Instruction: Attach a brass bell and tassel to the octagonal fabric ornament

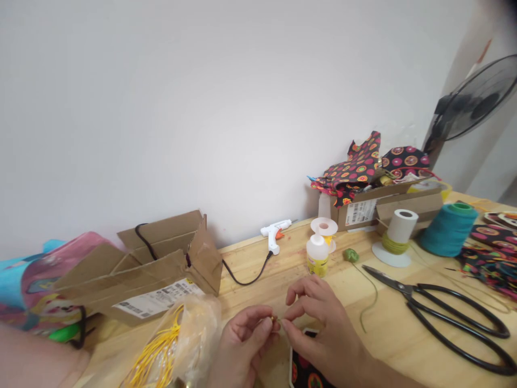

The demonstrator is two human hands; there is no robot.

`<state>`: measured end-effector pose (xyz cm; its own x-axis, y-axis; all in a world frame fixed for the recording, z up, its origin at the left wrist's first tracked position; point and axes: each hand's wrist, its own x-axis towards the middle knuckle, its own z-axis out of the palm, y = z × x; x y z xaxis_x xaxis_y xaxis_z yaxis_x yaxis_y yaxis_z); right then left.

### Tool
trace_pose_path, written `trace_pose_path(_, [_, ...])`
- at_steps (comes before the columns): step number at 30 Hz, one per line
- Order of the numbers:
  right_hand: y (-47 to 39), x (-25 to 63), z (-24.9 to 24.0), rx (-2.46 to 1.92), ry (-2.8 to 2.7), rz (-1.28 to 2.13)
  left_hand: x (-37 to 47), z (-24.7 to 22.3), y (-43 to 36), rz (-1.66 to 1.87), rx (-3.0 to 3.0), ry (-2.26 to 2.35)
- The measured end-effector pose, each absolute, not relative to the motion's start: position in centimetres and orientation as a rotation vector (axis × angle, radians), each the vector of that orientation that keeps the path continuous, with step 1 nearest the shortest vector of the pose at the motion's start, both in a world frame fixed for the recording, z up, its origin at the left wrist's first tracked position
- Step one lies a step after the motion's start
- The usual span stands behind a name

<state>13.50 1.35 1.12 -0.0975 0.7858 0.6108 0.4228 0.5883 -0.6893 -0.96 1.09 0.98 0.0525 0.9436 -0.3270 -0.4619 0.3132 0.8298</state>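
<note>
Low in the middle of the view, my left hand (248,345) pinches a small gold-coloured piece (273,319) between thumb and forefinger; its exact kind is too small to tell. Just to its right, my right hand (325,328) has thumb and forefinger brought together close to that piece. Whatever lies between those fingertips is too fine to make out. Under my right hand sits a dark, fruit-patterned flat object (301,369) with a pale edge, partly covered. A clear bag of yellow cords (157,350) is left of my left hand.
Black-handled scissors (410,293) lie at right. Behind the hands are a glue bottle (318,256), a green cord bundle (350,255) and a white glue gun (274,237). Cardboard boxes (210,258) stand along the wall; a teal thread cone (448,229) and cord spool (393,245) stand at right.
</note>
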Motion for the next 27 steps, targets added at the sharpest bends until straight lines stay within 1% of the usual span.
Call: trace_pose_path(27, [1.34,13.44,1.01,-1.002,-1.742,0.347,-0.57,1.12,1.04,1.154,0.609,1.021])
